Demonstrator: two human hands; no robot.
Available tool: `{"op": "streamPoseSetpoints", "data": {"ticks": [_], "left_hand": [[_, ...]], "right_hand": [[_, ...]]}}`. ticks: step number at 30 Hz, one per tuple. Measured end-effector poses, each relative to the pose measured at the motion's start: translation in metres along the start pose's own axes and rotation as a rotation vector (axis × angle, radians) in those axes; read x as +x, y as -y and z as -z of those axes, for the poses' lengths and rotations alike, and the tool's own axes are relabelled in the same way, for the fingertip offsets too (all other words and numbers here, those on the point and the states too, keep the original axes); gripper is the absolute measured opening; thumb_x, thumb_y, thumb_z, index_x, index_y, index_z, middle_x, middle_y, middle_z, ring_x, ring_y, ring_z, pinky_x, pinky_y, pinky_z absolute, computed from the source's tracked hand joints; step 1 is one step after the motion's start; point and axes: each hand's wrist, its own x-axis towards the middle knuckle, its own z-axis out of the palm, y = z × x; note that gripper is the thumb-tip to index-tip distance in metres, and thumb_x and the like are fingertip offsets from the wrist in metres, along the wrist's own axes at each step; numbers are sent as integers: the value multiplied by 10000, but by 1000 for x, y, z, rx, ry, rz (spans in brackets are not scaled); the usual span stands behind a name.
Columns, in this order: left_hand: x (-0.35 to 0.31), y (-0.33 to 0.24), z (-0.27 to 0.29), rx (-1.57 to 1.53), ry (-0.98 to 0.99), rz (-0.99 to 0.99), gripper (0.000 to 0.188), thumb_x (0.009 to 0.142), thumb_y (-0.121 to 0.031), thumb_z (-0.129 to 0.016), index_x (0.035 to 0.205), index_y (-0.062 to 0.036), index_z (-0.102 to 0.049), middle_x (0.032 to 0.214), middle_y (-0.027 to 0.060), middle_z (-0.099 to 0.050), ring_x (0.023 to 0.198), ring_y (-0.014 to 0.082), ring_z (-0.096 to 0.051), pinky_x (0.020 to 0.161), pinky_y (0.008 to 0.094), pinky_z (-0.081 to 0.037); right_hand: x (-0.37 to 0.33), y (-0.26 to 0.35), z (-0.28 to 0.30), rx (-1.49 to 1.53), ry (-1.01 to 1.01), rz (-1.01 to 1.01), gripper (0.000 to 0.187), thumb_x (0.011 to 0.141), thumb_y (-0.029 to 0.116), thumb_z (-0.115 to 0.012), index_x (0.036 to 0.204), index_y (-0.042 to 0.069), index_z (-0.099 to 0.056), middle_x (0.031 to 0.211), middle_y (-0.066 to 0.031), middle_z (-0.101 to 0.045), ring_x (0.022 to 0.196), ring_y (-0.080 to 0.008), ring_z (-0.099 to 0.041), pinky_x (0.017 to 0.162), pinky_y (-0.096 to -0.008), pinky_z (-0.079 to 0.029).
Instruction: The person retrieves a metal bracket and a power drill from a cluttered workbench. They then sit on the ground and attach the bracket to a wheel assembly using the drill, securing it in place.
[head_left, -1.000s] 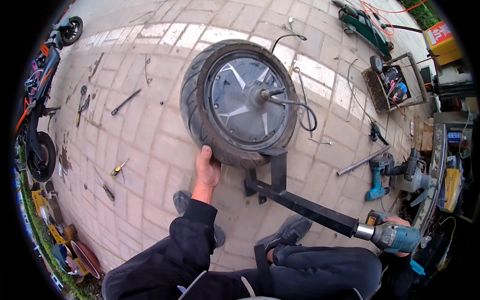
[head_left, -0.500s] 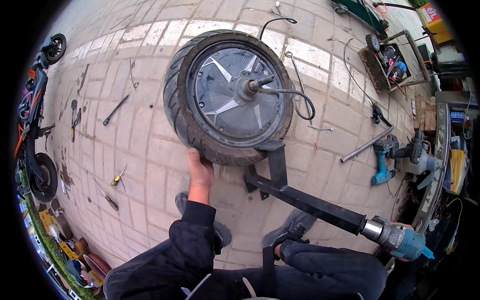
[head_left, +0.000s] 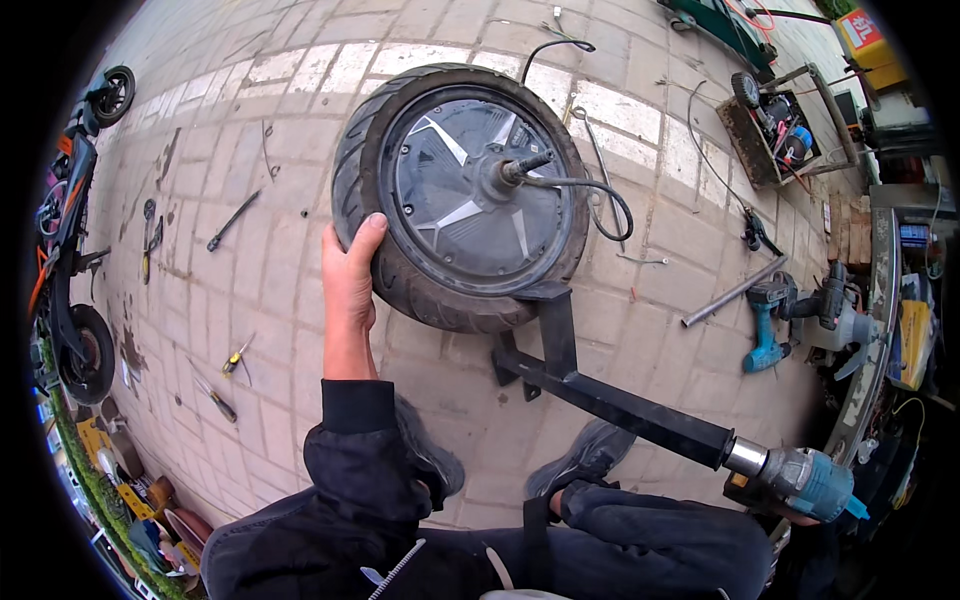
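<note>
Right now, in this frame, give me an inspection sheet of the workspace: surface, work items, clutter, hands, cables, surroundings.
Surface: paved brick ground, stained at the left.
Work items: scooter wheel with tyre and hub motor lying flat; black bar tool hooked at its near edge, with a teal power tool on its far end.
Clutter: screwdrivers and a wrench lie to the left; a teal drill and a metal rod to the right.
Hands: left hand rests on the tyre; right hand mostly hidden behind the power tool.
Cables: black motor cable loops from the axle.
Surroundings: scooter at left; tool crate at upper right.
</note>
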Motion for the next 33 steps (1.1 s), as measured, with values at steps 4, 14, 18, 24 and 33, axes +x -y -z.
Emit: {"op": "streamPoseSetpoints", "data": {"ticks": [4, 14, 18, 24, 33], "left_hand": [[1, 2, -2, -7, -1, -3, 645, 772, -283, -747, 1229, 48, -433, 1165, 164, -555, 1034, 216, -560, 921, 322, -441], [1, 1, -1, -5, 2, 2, 651, 777, -287, -742, 1231, 56, -425, 1173, 169, -549, 1041, 216, -558, 918, 322, -444], [-1, -3, -1, 14, -2, 10, 658, 777, -293, -744, 1231, 59, -422, 1173, 174, -547, 1043, 218, -558, 918, 324, -445], [-1, -1, -1, 15, 0, 7, 677, 770, -310, -750, 1230, 59, -419, 1173, 177, -545, 1047, 223, -557, 919, 327, -447], [2, -3, -2, 12, 1, 7, 687, 759, -308, -759, 1227, 63, -420, 1177, 181, -544, 1043, 227, -562, 920, 329, -449]], "right_hand": [[1, -3, 7, -9, 34, 1, 299, 617, 141, -801, 846, 18, -652, 735, -62, -664, 645, -151, -655, 618, -264, -515], [8, -7, 18, -72, 82, 89, 239, 668, 116, -758, 846, 7, -642, 718, -69, -665, 630, -161, -658, 615, -265, -516], [23, 40, 14, -132, 125, 17, 223, 659, 121, -762, 822, 24, -645, 706, -71, -658, 628, -186, -660, 616, -272, -512], [34, 67, 11, -326, 185, 63, 249, 617, 146, -800, 794, 56, -650, 704, -76, -660, 654, -193, -672, 619, -285, -513], [44, 63, 1, -177, 203, 67, 289, 654, 135, -797, 881, 9, -671, 736, -88, -674, 695, -191, -683, 659, -293, -528]]}}
